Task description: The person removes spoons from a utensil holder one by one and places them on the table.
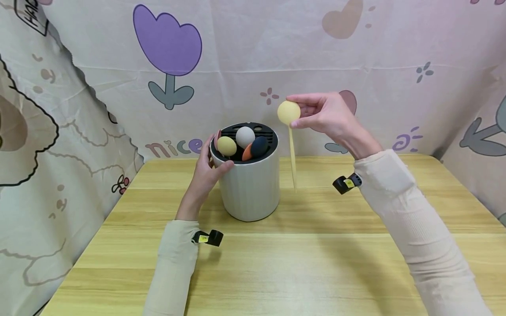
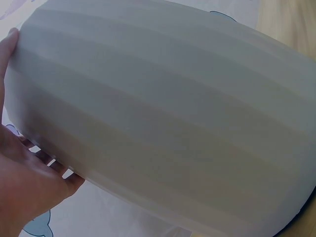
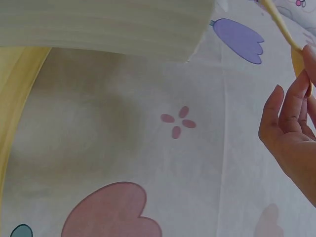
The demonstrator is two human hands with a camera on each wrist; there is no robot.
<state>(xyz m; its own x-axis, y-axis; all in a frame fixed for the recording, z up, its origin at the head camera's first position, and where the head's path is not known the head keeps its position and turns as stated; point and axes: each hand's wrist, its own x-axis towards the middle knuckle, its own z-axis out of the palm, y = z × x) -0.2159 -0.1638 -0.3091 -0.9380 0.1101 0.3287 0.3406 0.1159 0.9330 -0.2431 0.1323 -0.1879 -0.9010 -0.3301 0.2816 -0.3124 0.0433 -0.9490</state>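
A pale ribbed canister (image 1: 251, 191) with a black slotted top stands on the wooden table. My left hand (image 1: 203, 175) grips its left rim, thumb at the front; in the left wrist view that hand (image 2: 34, 182) lies along the canister's side (image 2: 163, 113). Beside the canister, raised at its right, my right hand (image 1: 330, 116) pinches a yellow spoon-like utensil by its round head (image 1: 289, 113), the thin handle (image 1: 293, 162) hanging down. The right wrist view shows the right hand (image 3: 291, 123) at the edge, holding the yellow utensil (image 3: 284, 24).
In the canister's top sit round heads of other utensils: yellow (image 1: 227, 146), white (image 1: 245, 137), dark blue (image 1: 259, 147), with an orange one (image 1: 247, 152) and a pink one at the left rim. A patterned cloth (image 1: 245, 48) hangs behind the table (image 1: 276, 267).
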